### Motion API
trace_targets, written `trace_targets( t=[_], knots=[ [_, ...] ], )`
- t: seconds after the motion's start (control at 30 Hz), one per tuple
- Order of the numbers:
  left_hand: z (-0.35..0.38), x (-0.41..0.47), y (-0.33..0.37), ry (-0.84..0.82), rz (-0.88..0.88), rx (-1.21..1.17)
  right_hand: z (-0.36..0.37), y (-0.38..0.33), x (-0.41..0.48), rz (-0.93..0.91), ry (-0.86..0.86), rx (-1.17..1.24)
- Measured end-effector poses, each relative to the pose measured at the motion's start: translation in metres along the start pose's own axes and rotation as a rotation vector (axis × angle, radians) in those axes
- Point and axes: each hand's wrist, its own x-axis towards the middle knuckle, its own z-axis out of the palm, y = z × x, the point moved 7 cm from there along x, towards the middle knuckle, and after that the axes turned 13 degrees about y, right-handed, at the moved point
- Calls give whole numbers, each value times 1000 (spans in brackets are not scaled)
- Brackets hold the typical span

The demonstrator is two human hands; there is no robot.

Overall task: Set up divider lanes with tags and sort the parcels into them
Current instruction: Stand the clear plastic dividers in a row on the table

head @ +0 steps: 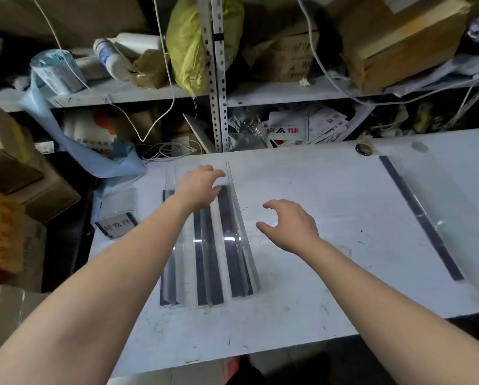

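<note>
Reaching over a white tabletop (302, 315), the left hand (199, 187) rests with bent fingers on the far end of three clear dividers (213, 259) lying side by side. It touches them but has not closed around one, likely to pick the next. The right hand (291, 226) hovers open and empty, just right of the three dividers, likely ready to help lift. Another divider (422, 218) lies alone, far right of them, maybe already a lane edge. A tag holder (116, 225) sits just left of them. No parcels show on the tabletop.
</note>
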Motion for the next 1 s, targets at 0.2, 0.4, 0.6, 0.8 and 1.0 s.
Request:
trace_targets(
  t=[0.2,0.4,0.6,0.8,1.0],
  knots=[
    [17,16,0,-13,198,-14,36,-9,-13,74,-51,49],
    [20,28,-1,32,343,61,43,-6,-21,161,-62,132],
    [15,35,0,75,425,111,49,-1,-30,224,-88,188],
    [17,40,-4,39,500,90,52,0,-34,251,-110,246],
    [18,44,-5,60,521,88,63,1,-38,253,-163,268]
  ],
)
